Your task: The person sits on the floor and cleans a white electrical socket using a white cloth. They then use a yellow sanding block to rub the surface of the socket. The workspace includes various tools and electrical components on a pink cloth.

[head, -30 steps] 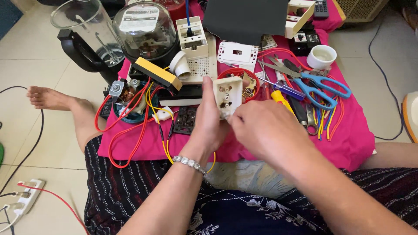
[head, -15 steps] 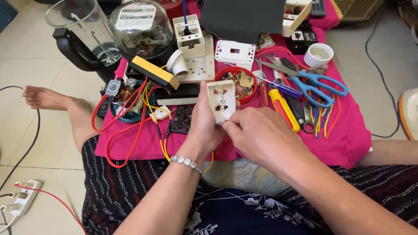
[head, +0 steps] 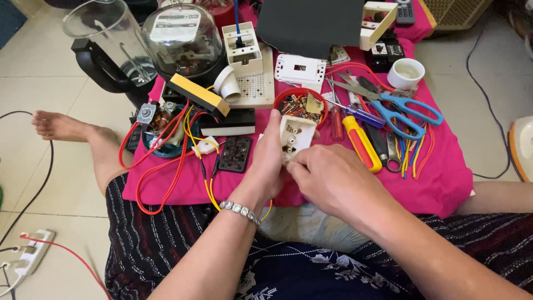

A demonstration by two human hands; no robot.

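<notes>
Left hand (head: 266, 161) raised, back to camera, fingers curled forward in a grip, thumb side toward centre; bracelet on wrist. Left forearm runs up from bottom centre. Right hand (head: 333, 180) palm down, knuckles up, fingers (head: 294, 166) pinched together at the tips, touching the left hand. Right forearm comes in from lower right. Both hands meet at centre, above the lap.

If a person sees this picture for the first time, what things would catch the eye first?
First, the two hands at the centre: the left hand holds a small cream socket part upright, and the right hand touches its lower edge. Behind them lies a bright pink cloth, crowded with tools. Blue-handled scissors lie at its right, a glass-domed meter stands at its far left.
</notes>
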